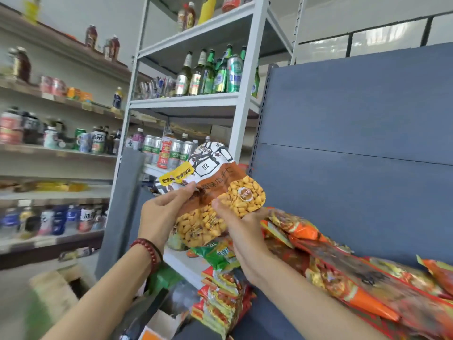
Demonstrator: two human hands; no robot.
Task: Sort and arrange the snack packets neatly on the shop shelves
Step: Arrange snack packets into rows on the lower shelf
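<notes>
Head-worn wide view, facing forward over close hands, shelves beyond

Your two arms are bare all the way down, with no sleeves on them. Your left hand has nothing on it: no glove, no ring that shows. Around your left wrist you wear a bracelet made of small round beads. The beads are dark red and sit side by side in a string. Your right hand is bare too, with no glove. Your right wrist has no band on it. Your nails are short and plain.
</notes>
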